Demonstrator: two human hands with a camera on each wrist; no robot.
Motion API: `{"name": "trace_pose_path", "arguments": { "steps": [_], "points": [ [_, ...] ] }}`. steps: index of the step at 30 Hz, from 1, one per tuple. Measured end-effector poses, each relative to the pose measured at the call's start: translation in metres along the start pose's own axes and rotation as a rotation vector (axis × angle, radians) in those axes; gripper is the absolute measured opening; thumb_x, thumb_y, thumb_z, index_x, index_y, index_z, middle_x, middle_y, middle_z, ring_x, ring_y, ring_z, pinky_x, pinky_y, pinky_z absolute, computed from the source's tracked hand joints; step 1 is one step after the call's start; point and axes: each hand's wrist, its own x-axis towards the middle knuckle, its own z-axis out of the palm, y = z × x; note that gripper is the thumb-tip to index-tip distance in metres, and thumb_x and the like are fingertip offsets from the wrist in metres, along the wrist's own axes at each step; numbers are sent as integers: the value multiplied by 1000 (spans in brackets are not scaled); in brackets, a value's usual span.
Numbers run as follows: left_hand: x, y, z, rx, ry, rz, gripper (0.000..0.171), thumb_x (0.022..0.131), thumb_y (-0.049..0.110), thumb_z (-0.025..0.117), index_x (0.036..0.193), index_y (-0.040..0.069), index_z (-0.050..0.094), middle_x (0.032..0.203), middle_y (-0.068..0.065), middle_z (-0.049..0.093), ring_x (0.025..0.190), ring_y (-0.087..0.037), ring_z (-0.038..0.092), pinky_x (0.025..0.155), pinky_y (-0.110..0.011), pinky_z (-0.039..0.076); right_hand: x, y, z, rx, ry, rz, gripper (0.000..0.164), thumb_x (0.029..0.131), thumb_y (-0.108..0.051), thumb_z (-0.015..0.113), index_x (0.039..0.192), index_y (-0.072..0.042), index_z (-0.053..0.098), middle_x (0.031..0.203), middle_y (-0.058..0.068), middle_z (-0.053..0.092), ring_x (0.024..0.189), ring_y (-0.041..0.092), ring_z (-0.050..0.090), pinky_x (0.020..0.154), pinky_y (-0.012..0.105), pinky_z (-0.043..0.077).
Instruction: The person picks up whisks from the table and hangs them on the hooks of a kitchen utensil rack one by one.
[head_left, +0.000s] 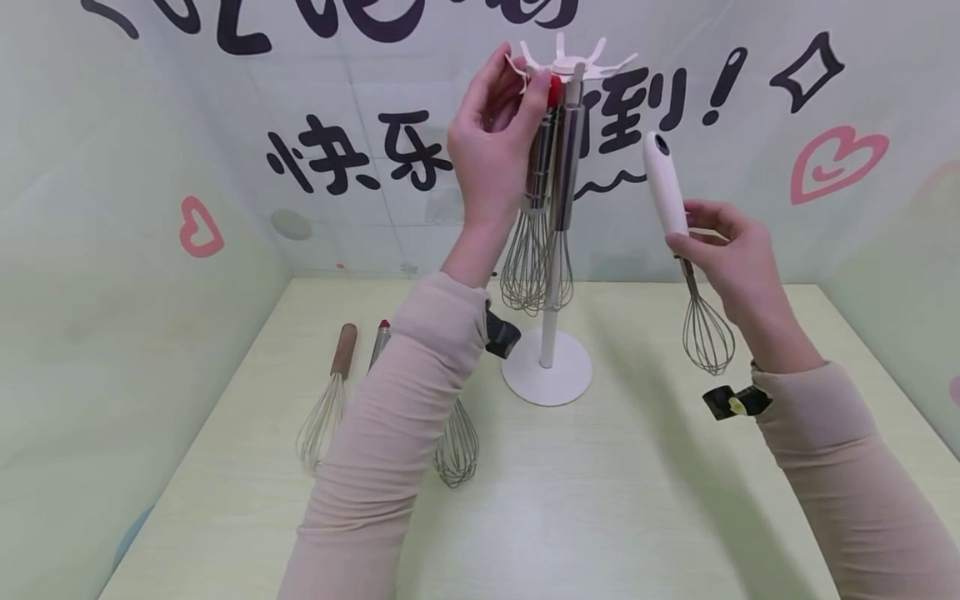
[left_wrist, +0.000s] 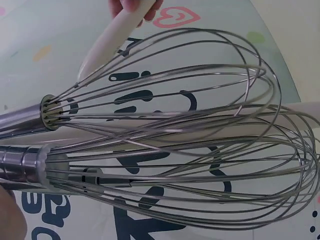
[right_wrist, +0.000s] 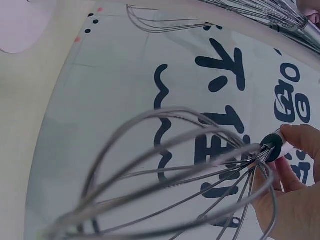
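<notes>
My left hand (head_left: 491,133) is raised at the top of a white rotary rack (head_left: 567,65). Its thumb and fingers pinch the red-ended top of a steel-handled whisk (head_left: 540,162) beside a hook. Another steel-handled whisk (head_left: 572,167) hangs just right of it, and their wire loops overlap in the left wrist view. My right hand (head_left: 738,254) holds a white-handled whisk (head_left: 665,183) near the lower end of its handle, wire head down, in the air right of the rack. In the right wrist view the fingertips grip it just above the wires.
The rack's round white base (head_left: 547,387) stands on the pale table. On the left lie a brown-handled whisk (head_left: 343,352) and a red-tipped whisk (head_left: 380,340), partly hidden by my left sleeve. Another wire head (head_left: 456,450) shows beyond the sleeve. A printed backdrop (head_left: 405,242) rises behind.
</notes>
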Motion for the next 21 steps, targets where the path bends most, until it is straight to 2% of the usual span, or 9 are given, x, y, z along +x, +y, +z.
{"name": "trace_pose_path", "arguments": {
  "steps": [6, 12, 21],
  "points": [
    [1, 1, -2, -4, -24, 0, 53, 86, 7, 69, 135, 0, 50, 125, -16, 62, 110, -13, 63, 96, -10, 48, -7, -16, -1, 195, 23, -38, 46, 84, -17, 72, 128, -14, 58, 108, -10, 59, 95, 5, 61, 75, 12, 47],
    [1, 1, -1, -8, -38, 0, 52, 86, 6, 68, 134, -2, 49, 125, -17, 61, 110, -15, 63, 96, -11, 48, -15, -28, 1, 368, 43, -104, 43, 80, -11, 76, 121, -11, 63, 108, -4, 61, 92, 9, 63, 73, 10, 54],
    [3, 1, -2, 13, -45, -13, 51, 87, 8, 67, 133, -1, 49, 126, -16, 61, 111, -14, 62, 96, -9, 47, -25, -44, 8, 488, 35, -194, 44, 79, -5, 75, 121, -6, 63, 116, 2, 60, 97, 16, 62, 75, 12, 57]
  ]
}}
